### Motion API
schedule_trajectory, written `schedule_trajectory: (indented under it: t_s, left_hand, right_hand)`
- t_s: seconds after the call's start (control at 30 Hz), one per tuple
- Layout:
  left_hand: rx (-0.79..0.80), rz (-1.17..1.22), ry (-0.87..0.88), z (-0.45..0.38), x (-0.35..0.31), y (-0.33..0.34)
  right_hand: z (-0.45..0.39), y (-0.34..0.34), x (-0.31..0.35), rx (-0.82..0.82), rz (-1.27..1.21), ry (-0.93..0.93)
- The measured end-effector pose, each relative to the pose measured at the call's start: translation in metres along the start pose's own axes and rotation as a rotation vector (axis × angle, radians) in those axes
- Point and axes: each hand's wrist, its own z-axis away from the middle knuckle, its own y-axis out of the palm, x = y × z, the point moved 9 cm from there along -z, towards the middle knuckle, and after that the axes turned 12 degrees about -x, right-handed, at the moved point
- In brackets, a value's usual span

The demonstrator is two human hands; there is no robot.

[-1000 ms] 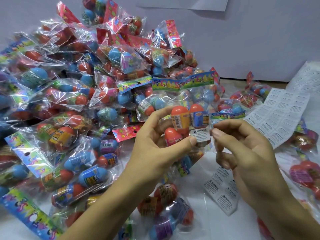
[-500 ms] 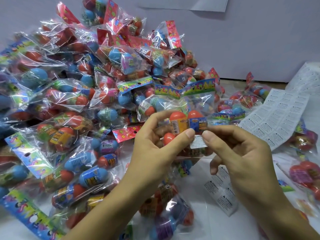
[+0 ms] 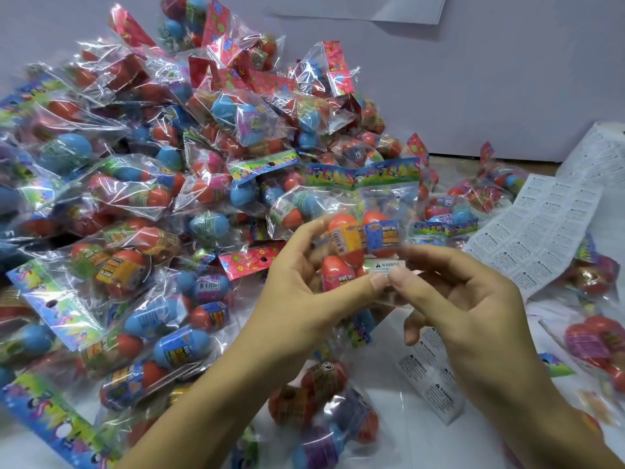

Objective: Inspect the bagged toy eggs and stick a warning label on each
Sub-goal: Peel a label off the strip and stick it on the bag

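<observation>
The bag of eggs (image 3: 362,238) is held up in the curled left hand (image 3: 304,292). The warning label (image 3: 385,266), lying crosswise on its front, is pressed by the right hand (image 3: 466,299) fingers (image 3: 397,276), the nearer ones.

Left hand (image 3: 304,292) raised mid-view, forearm entering from 7 o'clock. Fingers curled, thumb (image 3: 368,282) stretched toward 3 o'clock, pinching bag (image 3: 365,238) between thumb and fingers. Right hand (image 3: 473,299) at 3 o'clock of left, forearm entering from 5 o'clock. Fingers bent, thumb tip pressing label (image 3: 385,265), touching left thumb tip.
</observation>
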Motion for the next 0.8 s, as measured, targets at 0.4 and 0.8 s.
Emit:
schedule_trajectory:
  t_s: [0.4, 0.8]
  left_hand:
    - [-0.047, 0.000, -0.006, -0.0028, -0.0008, -0.0066]
    - [-0.019, -0.029, -0.019, -0.0025, 0.0007, -0.0060]
  right_hand:
    - [-0.0002, -0.0024, -0.0025, 0.004, -0.126, 0.015]
    - [0.0009, 0.0021, 0.0047, 0.023, -0.142, 0.032]
